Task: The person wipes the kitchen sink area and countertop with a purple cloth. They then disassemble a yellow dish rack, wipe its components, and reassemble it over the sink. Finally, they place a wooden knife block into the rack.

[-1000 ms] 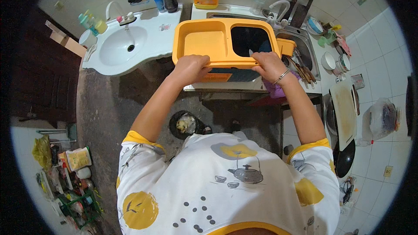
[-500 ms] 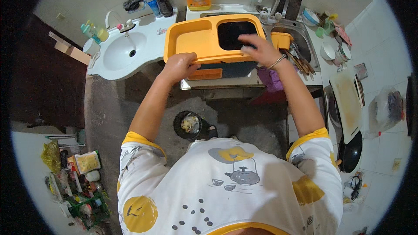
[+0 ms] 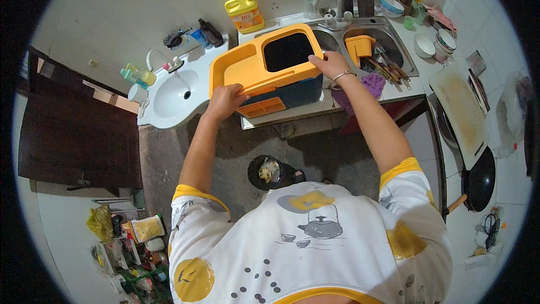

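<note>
Smooth, slightly glossy plastic is seen on the orange-topped bin (image 3: 275, 82), shiny metal on the sink (image 3: 388, 35), glossy white ceramic-like finish on the washbasin (image 3: 167, 101). Matt cloth is shown by the purple rag (image 3: 372, 84), rough matt surface by the floor (image 3: 169, 157).

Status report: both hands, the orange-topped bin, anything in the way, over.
Left hand and right hand holding orange-topped bin by its rim. Bin over sink counter. Purple cloth close on its right.

Dim, uneven light leaves dark shadow across the floor (image 3: 349, 149), and fisheye distortion bends edges toward black corners.
</note>
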`<state>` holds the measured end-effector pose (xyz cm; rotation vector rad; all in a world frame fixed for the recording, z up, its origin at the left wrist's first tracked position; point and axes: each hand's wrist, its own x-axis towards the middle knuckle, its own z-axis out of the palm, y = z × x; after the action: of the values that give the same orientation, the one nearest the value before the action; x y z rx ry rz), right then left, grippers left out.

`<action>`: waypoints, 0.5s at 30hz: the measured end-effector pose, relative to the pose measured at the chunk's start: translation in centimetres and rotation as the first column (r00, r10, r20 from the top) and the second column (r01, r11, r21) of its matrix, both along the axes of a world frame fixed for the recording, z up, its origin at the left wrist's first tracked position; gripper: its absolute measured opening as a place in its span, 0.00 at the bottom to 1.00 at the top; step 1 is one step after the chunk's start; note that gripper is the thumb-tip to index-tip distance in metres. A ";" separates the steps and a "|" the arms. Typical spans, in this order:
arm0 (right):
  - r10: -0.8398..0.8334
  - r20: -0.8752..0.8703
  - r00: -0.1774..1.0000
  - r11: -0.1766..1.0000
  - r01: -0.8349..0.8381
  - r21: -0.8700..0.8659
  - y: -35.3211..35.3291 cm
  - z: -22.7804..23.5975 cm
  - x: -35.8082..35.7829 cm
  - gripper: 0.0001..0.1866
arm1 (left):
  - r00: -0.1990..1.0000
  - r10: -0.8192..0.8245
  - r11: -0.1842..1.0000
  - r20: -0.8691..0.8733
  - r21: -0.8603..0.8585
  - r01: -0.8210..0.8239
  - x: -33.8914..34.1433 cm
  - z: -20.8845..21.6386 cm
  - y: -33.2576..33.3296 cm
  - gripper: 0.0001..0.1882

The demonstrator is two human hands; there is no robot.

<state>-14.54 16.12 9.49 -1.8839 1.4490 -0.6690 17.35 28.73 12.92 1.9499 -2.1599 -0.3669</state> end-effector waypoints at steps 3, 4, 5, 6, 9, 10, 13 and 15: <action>-0.046 -0.024 0.999 0.995 0.048 0.091 0.3 1.3 0.2 0.29 | 0.999 -0.051 0.986 0.010 -0.157 0.052 0.7 -1.1 0.6 0.14; -0.044 -0.037 0.998 0.990 0.049 0.134 0.3 1.3 0.1 0.29 | 0.999 -0.045 0.978 -0.010 -0.203 0.042 0.5 -1.5 0.8 0.14; -0.054 -0.016 0.998 0.992 0.055 0.116 0.4 1.3 0.0 0.29 | 0.999 -0.041 0.968 -0.030 -0.247 0.032 0.3 -1.7 1.0 0.14; -0.063 0.005 0.998 0.993 0.062 0.099 0.7 1.2 -0.1 0.28 | 0.999 -0.043 0.960 -0.027 -0.277 0.034 0.2 -1.8 1.2 0.14; -0.089 0.074 0.993 0.995 0.084 0.061 1.8 0.8 -0.2 0.28 | 0.999 -0.042 0.948 -0.015 -0.316 0.035 -0.2 -2.2 1.6 0.15; -0.097 0.103 0.990 0.994 0.093 0.051 2.0 0.6 -0.2 0.28 | 0.999 -0.033 0.955 0.000 -0.294 0.032 -0.2 -2.3 1.6 0.16; -0.152 0.106 0.983 0.975 0.131 0.182 1.3 -0.7 -0.5 0.30 | 0.989 -0.067 0.896 0.132 -0.428 0.118 -1.6 -2.1 2.1 0.21; -0.168 0.114 0.979 0.966 0.140 0.216 1.4 -0.9 -0.3 0.30 | 0.973 -0.102 0.834 0.209 -0.515 0.198 -3.2 -2.8 1.8 0.28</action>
<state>-14.87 17.55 8.61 -1.5515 1.5282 -0.6737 14.18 30.48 10.16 1.5428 -2.2087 0.3717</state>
